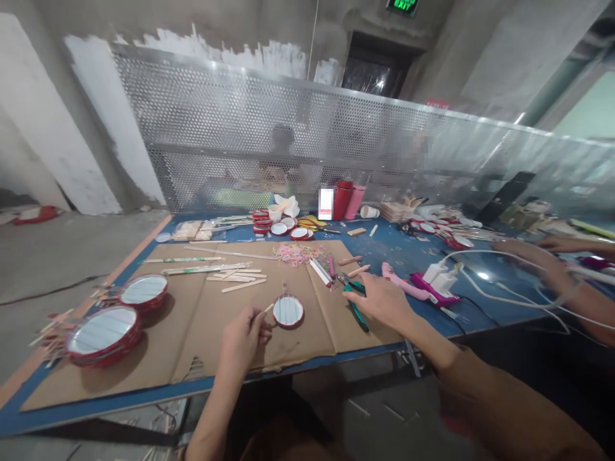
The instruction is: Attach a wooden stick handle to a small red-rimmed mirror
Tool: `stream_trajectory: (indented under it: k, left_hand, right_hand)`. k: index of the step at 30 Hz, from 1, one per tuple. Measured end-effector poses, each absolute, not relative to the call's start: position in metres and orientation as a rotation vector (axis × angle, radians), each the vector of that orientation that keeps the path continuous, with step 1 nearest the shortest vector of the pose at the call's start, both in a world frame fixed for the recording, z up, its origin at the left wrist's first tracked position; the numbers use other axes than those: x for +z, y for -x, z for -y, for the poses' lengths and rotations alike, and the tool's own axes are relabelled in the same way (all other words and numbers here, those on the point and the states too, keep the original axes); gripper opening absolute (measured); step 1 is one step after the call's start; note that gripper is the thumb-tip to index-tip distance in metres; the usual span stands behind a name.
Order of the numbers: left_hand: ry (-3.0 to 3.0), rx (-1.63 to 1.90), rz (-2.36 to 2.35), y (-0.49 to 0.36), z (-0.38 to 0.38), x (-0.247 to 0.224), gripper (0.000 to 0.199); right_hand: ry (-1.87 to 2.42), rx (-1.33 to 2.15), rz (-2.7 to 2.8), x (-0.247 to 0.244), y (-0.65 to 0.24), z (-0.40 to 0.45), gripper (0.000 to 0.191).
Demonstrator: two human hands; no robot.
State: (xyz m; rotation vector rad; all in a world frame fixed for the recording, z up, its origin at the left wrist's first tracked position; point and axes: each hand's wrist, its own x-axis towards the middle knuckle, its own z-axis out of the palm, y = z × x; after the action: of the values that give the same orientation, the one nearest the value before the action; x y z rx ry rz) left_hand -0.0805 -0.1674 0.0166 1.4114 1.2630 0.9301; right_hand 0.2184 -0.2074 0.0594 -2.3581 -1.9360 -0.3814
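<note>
A small round mirror-like disc with a red rim (288,311) is in front of me over the brown cardboard (202,346). My left hand (246,333) pinches the thin wooden stick (267,310) that sticks out from the disc's left side. My right hand (379,298) reaches over the teal-handled pliers (356,307), with its thumb and fingers around the upper part of the handles. Whether it grips them firmly is hard to tell. Just beyond lie white and pink pens (321,272) and a heap of small coloured bands (298,254).
Stacked red-rimmed discs (103,336) stand at the left. Wooden sticks (237,275) lie mid-cardboard. A pink glue gun (403,282) and a purple power strip (435,291) with cables are at the right, near another person's arms (571,282). Red bottles (342,200) stand behind.
</note>
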Motion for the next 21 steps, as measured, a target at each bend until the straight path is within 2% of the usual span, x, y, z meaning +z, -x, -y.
stream_trajectory:
  k: [6,13,21]
  left_hand:
    - [-1.406,0.939,-1.247,0.080,0.165,0.010,0.031]
    - [-1.403,0.922,-1.263,0.080,0.165,0.006,0.022]
    - [-1.396,0.980,-1.218,0.079,0.164,0.000,0.026]
  right_hand:
    - [2.115,-0.559,2.152,0.058,-0.202,0.187,0.017]
    - [2.162,-0.477,2.142,0.054,-0.190,0.157,0.021]
    - [2.336,-0.536,1.911,0.051,-0.230,0.170,0.027]
